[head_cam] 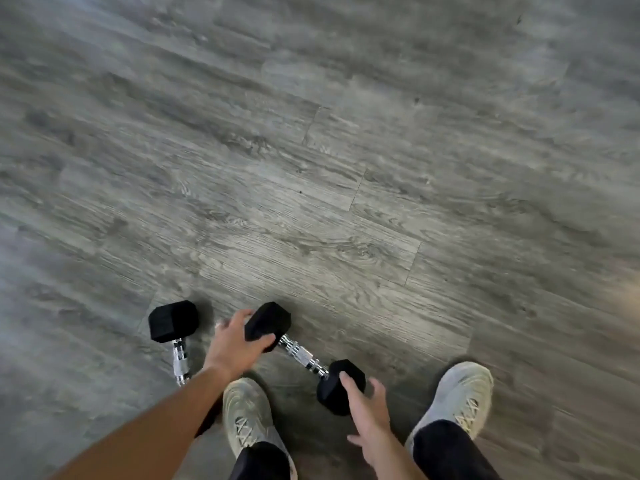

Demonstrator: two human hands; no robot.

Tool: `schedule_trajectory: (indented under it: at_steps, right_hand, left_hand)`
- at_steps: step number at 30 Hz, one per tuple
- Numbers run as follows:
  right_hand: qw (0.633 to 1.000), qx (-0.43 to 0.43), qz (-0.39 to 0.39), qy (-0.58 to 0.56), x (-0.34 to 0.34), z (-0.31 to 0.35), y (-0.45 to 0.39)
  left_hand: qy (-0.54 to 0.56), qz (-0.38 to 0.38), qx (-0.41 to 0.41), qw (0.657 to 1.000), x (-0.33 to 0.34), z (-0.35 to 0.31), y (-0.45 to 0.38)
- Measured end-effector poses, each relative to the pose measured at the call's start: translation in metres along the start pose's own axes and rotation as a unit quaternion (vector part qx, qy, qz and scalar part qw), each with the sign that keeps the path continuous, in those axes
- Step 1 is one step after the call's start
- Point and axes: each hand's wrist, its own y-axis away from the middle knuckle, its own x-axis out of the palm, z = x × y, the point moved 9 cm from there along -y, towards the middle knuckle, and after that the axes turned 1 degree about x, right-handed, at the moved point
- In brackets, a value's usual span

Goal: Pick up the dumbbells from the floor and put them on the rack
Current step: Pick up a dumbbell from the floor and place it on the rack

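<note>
The left hand (235,344) curls over the far head of the nearer dumbbell (303,356), which lies on the floor (346,150) between the shoes. The right hand (367,407), fingers relaxed, touches its near head. Better to shift one grip to the knurled bar. A second dumbbell (175,336) lies just left of the left hand. Open floor stretches ahead; no rack in sight.

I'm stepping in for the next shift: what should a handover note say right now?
Left hand: grips the far head of the middle dumbbell.
Right hand: fingers rest on its near head, not clearly closed.
Both dumbbells lie on the wooden floor; the second dumbbell sits untouched to the left, its near end hidden behind the left arm.
Rack not in view.
Done: nothing racked.
Left: lift and rack both.
</note>
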Motion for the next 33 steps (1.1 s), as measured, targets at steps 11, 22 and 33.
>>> schedule_trajectory:
  at_steps: [11, 22, 33]
  right_hand:
    - [0.988, 0.062, 0.018, -0.144, 0.032, -0.018, -0.089]
    - [0.998, -0.003, -0.006, -0.056, -0.062, -0.004, 0.049]
    - [0.985, -0.08, 0.011, 0.152, -0.206, -0.011, 0.384]
  left_hand:
    - [0.114, 0.027, -0.062, 0.991, 0.05, 0.031, -0.107]
    - [0.251, 0.041, -0.136, 0.958, 0.029, 0.021, 0.064]
    - [0.42, 0.023, -0.193, 0.886, -0.031, -0.004, 0.445]
